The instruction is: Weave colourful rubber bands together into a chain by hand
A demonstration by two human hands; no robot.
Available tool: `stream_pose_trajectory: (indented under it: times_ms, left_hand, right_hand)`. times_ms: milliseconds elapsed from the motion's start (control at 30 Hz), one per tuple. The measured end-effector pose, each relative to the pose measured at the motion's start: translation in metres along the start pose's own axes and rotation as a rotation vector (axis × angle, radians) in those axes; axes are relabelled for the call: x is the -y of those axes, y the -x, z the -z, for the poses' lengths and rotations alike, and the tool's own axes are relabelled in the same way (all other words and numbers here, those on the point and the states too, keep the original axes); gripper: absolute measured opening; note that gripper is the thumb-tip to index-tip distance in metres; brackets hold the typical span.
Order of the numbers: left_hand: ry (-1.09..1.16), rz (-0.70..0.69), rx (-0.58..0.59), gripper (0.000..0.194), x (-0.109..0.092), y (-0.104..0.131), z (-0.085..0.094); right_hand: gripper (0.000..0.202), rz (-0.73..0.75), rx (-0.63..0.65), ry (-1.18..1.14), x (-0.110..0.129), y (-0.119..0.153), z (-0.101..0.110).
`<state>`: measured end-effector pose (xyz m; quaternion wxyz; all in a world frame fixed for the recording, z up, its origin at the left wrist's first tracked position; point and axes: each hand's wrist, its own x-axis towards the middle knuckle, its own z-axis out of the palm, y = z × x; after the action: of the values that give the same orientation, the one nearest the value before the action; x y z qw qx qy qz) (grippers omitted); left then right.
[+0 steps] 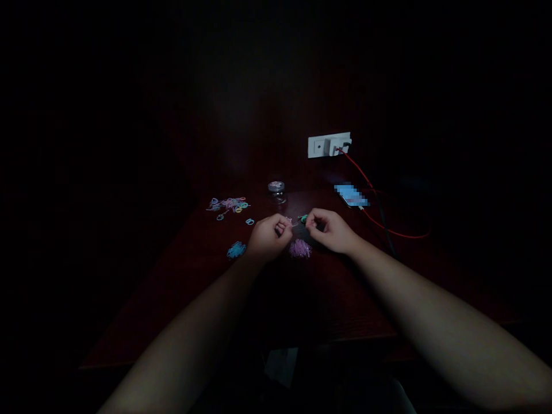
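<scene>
Both hands meet above the dark red table, fingers bent into pinches. From the fingertips of my left hand pokes a thin pale strand, which looks like a small elastic hair band. My right hand is closed just to the right, and what its fingertips hold, if anything, is too small to make out. A green bunch of bands shows beside those fingertips. Below and between the hands lies a purple pile of bands. A blue pile of bands sits left of my left wrist.
Mixed coloured bands are heaped at the back left, with a loose blue band nearby. A clear lidded jar stands behind the hands. At the right, a phone connects by a red cable to a wall socket.
</scene>
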<state>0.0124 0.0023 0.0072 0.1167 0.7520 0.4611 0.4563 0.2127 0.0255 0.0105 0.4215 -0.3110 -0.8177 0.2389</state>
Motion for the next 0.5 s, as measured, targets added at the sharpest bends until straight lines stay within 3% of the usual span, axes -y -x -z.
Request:
stream_pose_trajectory:
  times_ms: [200, 500]
  left_hand:
    - [0.028, -0.009, 0.017, 0.007, 0.0018, 0.0005, -0.0007]
    - [-0.005, -0.038, 0.043, 0.007, 0.002, 0.0018, -0.0018]
  right_hand:
    - [0.019, 0.007, -0.009, -0.072, 0.0022, -0.0005, -0.004]
    - [0.008, -0.015, 0.017, -0.079, 0.0056, -0.0011, -0.0051]
